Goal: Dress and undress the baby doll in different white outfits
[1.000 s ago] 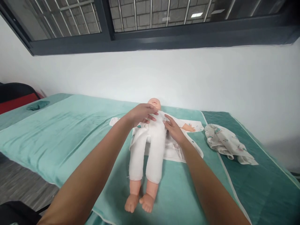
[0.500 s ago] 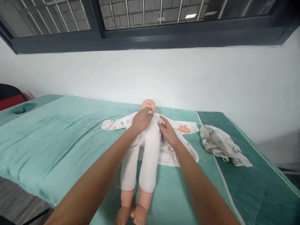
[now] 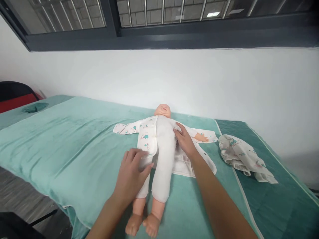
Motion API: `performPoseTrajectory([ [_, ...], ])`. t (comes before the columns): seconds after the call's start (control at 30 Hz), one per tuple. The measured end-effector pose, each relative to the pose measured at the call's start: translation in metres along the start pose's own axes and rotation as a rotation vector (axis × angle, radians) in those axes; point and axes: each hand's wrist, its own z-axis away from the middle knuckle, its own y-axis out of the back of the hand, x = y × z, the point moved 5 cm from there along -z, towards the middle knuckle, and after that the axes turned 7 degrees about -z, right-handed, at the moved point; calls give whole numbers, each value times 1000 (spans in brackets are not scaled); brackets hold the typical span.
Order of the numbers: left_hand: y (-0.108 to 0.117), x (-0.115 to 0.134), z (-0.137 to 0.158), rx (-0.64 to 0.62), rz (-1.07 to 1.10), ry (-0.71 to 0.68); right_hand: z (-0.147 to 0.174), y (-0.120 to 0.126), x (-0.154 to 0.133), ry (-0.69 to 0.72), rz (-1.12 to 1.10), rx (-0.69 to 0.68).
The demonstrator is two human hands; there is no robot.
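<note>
Overlapping doll (image 3: 164,139): hands (image 3: 132,171) (image 3: 185,141) | crumpled cloth (image 3: 243,154) near sleeve (image 3: 213,135) | wall (image 3: 174,76) behind

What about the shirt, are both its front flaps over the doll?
No, one flap lies over the doll, while the other flap is spread out beside it on the bed.

Soft light is brightening the wall (image 3: 174,76), while the corners are darkening. A white reflection (image 3: 213,14) is glaring in the window (image 3: 159,39). Faint shadow is falling beside the doll (image 3: 164,142). The wide lens is stretching the edges; the floor (image 3: 27,187) is looking smeared.
</note>
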Motion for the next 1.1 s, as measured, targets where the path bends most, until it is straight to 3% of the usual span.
performPoseTrajectory([
  [0.1, 3, 0, 3, -47, 80, -44, 3, 0, -1, -33, -9, 24],
  [0.17, 3, -15, -4, -38, 157, -4, 4, 0, -1, -46, -16, 35],
  [0.23, 3, -48, -17, 53, 143, 78, 4, 0, -2, -44, -18, 42],
  [0.3, 1, -84, -35, 146, -58, 75, 5, -1, -3, -43, -15, 47],
  [0.4, -10, -137, -66, 88, -325, 121, 5, 0, -3, -44, 5, 59],
  [0.5, -16, -168, -92, -28, -440, 207, 5, 0, -2, -53, 13, 68],
  [0.67, -13, -172, -110, -29, -558, 226, 4, 1, 0, -42, 21, 68],
  [1.0, 0, -169, -99, 131, -692, 288, 2, 3, -5, -20, 61, 34],
  [1.1, -2, -163, -99, 127, -690, 197, 3, 7, -9, -12, 121, 22],
])
